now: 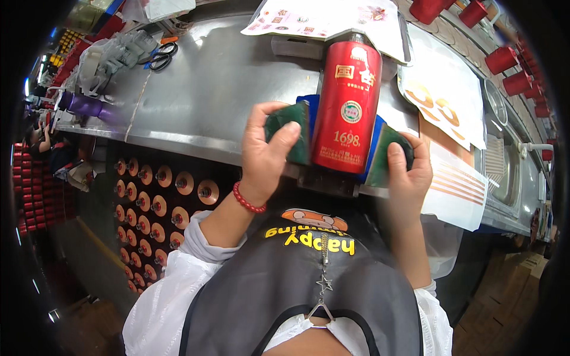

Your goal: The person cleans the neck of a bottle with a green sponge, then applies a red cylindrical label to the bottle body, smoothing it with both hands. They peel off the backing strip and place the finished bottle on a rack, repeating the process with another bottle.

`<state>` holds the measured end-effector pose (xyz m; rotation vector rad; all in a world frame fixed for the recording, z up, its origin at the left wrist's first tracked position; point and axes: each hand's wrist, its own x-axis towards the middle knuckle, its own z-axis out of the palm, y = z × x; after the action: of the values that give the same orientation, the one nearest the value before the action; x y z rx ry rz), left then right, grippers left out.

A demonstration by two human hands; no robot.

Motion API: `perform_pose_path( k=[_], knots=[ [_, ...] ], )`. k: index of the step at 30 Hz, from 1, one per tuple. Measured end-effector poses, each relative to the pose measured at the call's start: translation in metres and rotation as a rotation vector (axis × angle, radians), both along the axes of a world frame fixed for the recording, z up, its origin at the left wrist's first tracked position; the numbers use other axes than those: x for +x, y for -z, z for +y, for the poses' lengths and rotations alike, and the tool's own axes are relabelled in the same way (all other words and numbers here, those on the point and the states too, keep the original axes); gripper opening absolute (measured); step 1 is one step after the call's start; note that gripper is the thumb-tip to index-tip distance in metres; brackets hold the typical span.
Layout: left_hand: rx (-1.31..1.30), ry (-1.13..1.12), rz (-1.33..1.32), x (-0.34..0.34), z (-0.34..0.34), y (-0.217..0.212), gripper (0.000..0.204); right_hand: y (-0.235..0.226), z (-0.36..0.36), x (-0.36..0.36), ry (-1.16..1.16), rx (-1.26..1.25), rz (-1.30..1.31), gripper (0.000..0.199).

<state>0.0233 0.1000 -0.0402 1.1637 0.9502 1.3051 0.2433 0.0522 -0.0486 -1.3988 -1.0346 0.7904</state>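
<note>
Red bottle (347,107), green pad (287,133) gripped at its left by left hand (265,148), second pad (379,157) gripped at its right by right hand (414,177)

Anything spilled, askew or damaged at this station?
No spill or damage stands out. One oddity: the white sheet with copper stripes, beside the right hand, appears to jut past the near edge of the steel counter, where it might get snagged.

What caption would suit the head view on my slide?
Left hand and right hand hold flat green pieces at either side of a red bottle.
</note>
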Motion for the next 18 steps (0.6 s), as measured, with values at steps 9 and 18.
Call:
perform_pose_path(
  k=[9, 18],
  knots=[
    [0.037, 0.004, 0.061, 0.002, -0.007, 0.005, 0.027, -0.001, -0.008, -0.01, -0.048, -0.018, 0.065, 0.022],
    [0.018, 0.09, -0.097, 0.015, -0.005, 0.009, 0.03, -0.011, 0.0, -0.011, -0.189, -0.011, 0.058, 0.023]
  ],
)
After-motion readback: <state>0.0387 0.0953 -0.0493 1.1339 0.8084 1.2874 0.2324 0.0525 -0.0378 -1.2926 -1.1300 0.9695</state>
